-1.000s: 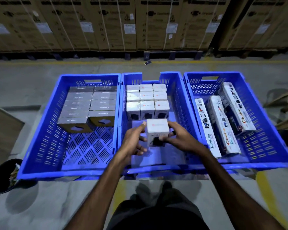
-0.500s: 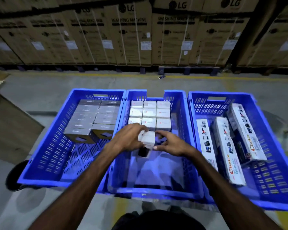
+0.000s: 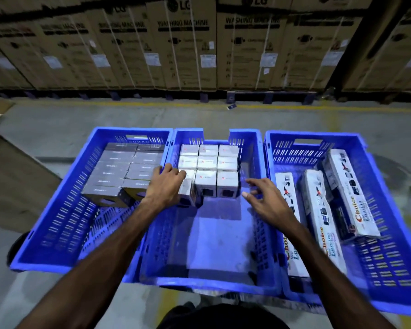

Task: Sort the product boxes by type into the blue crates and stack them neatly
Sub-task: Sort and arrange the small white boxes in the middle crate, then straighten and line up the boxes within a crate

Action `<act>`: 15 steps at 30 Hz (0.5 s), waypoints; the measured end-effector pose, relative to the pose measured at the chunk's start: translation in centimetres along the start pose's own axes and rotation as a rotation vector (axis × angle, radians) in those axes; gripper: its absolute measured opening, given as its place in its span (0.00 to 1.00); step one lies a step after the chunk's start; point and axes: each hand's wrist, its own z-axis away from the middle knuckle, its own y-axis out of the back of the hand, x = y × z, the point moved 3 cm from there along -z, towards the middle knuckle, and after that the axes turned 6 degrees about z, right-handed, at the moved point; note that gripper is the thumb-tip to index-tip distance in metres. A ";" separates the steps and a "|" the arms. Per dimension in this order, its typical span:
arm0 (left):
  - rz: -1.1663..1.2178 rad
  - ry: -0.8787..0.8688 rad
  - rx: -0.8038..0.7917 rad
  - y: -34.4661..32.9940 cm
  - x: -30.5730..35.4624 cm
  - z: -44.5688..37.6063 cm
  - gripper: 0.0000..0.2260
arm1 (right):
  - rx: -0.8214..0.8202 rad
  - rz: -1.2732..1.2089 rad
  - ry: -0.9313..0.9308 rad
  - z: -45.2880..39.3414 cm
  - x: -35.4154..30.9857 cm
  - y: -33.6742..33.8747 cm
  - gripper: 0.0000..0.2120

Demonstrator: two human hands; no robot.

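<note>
Closest to me, two bare forearms reach forward over the middle crate (image 3: pixel 207 284), whose near half shows bare blue floor. The left hand (image 3: pixel 166 188) lies over a small white box (image 3: pixel 188 192) at the front left corner of the block of white boxes; the fingers drape across its top and far side, but I cannot tell whether they grip it or only press it into line. The right hand (image 3: pixel 267 200) hovers above the crate floor just right of the front row, fingers spread and relaxed, holding nothing.

Past the hands, the white boxes (image 3: pixel 217 172) stand three across, packed tight against the far wall of the middle crate. In the left crate (image 3: pixel 57 210) flat grey boxes (image 3: pixel 119 172) are stacked in two columns filling its far half. The right crate (image 3: pixel 389 269) holds long white cartons (image 3: pixel 323 222) printed "Choice", lying lengthwise and leaning unevenly against one another.

Beyond the crates runs grey concrete floor (image 3: pixel 57 122) with a yellow line (image 3: pixel 318 108), then a wall of tall brown LG washing machine cartons (image 3: pixel 190 48) on dark pallets
</note>
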 end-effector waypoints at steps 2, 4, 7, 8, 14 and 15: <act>-0.041 0.019 -0.014 -0.2 0.7 -0.4 0.25 | 0.001 0.002 -0.012 0.1 0.1 -0.1 0.22; -0.070 0.045 -0.047 -0.2 1.2 -0.7 0.25 | 0.007 -0.005 -0.013 0.2 0.3 -0.2 0.20; -0.112 0.073 -0.099 -0.2 1.9 -1.1 0.25 | 0.072 -0.022 0.016 0.5 0.7 -0.4 0.16; -0.127 0.082 -0.112 -0.3 2.1 -1.2 0.26 | 0.098 -0.032 0.022 0.7 0.8 -0.5 0.15; -0.162 0.099 -0.132 -1.5 2.3 -0.6 0.20 | 0.180 -0.023 0.017 1.9 1.1 -1.0 0.10; -0.159 0.103 -0.129 -1.4 2.4 -0.4 0.18 | 0.191 -0.015 0.014 2.0 1.0 -1.1 0.10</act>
